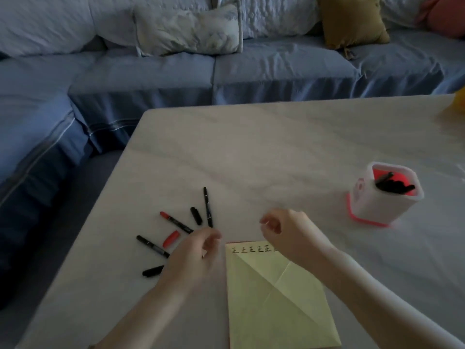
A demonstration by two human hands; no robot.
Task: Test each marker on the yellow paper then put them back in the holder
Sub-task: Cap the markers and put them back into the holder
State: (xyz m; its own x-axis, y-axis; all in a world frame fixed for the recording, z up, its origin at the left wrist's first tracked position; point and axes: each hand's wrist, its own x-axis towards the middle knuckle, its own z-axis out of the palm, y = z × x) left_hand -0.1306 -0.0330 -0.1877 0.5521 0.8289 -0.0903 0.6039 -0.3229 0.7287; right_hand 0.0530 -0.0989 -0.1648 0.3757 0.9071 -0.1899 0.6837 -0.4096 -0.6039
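Note:
The yellow paper (pixel 274 298) lies at the table's near edge, with a row of black test marks (pixel 254 248) along its top. Left of it lie a black marker (pixel 208 207), a red-ended marker (pixel 176 222) and another black marker (pixel 152 246), all uncapped. Loose among them are a red cap (pixel 171 238) and two black caps (pixel 196 215) (pixel 152 271). My left hand (pixel 193 250) hovers with bent fingers at the near ends of two markers and grips nothing visible. My right hand (pixel 284 233) is loosely curled and empty above the paper's top edge. The white-and-red holder (pixel 385 205) at right contains several black markers (pixel 393 185).
The pale marble table (pixel 276 147) reaches to a blue sofa (pixel 176 76) with cushions behind and to the left. A yellow object (pixel 461 100) shows at the far right edge of the table.

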